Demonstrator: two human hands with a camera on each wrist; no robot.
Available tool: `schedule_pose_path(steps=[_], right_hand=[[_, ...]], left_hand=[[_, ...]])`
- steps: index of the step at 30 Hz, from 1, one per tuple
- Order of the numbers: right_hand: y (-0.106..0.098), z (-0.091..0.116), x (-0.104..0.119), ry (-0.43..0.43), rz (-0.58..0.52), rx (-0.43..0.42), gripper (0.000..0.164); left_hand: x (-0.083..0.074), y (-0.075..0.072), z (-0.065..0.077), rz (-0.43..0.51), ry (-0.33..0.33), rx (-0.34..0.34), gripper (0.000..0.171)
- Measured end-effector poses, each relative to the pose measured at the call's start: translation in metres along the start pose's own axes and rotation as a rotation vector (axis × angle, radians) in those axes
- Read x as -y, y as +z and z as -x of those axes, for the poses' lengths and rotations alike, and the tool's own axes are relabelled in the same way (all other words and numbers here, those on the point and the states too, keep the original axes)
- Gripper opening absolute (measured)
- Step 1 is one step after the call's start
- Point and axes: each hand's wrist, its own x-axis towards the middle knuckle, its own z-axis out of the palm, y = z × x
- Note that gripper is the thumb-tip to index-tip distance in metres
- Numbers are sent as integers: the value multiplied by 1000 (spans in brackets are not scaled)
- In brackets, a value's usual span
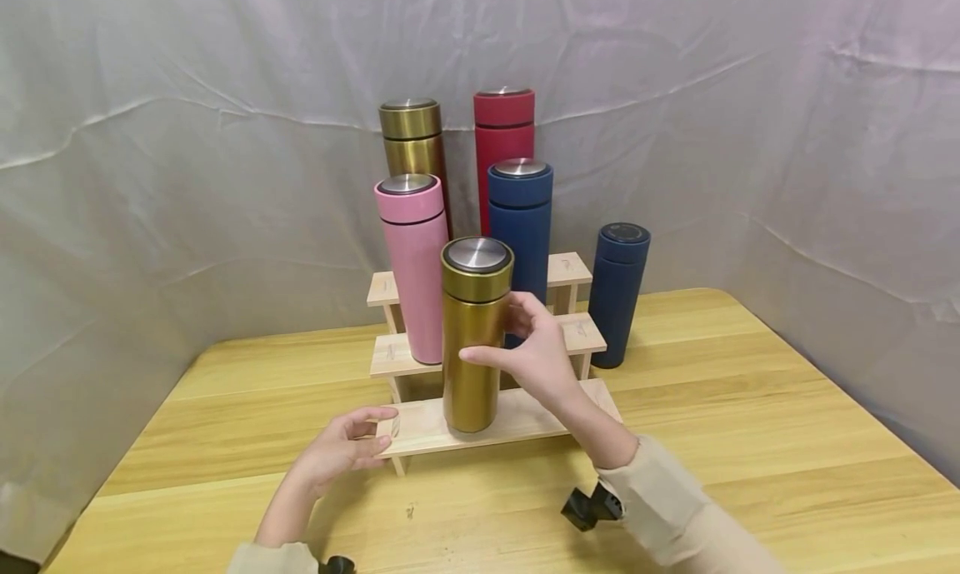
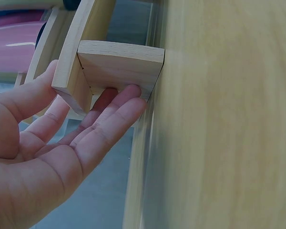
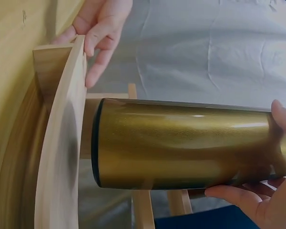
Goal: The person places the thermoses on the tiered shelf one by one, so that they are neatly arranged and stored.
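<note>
My right hand (image 1: 542, 353) grips a gold vacuum flask (image 1: 472, 349) with a steel-topped lid, thumb on the near side. The flask stands upright over the lowest step of a three-tier wooden display stand (image 1: 528, 411). In the right wrist view a narrow gap shows between the flask's base (image 3: 96, 143) and the board. My left hand (image 1: 341, 451) holds the left end of that step. In the left wrist view its thumb lies at the board's top edge and its fingers reach underneath, against the support leg (image 2: 119, 64).
On the middle step stand a pink flask (image 1: 414, 274) and a blue flask (image 1: 520, 224). Behind them are another gold flask (image 1: 412, 132) and a red flask (image 1: 505, 141). A dark blue flask (image 1: 618, 299) stands on the wooden table (image 1: 750, 416), right of the stand. Grey cloth (image 1: 285, 174) hangs behind.
</note>
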Motion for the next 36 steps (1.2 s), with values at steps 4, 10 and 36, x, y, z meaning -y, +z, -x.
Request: schedule_pose_path(steps=[4, 10, 36], right_hand=[[9, -1, -3, -43, -24, -9, 59], [23, 0, -7, -78, -64, 4, 58], [46, -1, -14, -84, 8, 79, 63]], left_hand=[[0, 0, 0, 1, 1, 4, 52], [-1, 0, 1, -2, 11, 12, 52], [2, -2, -1, -17, 22, 20, 54]])
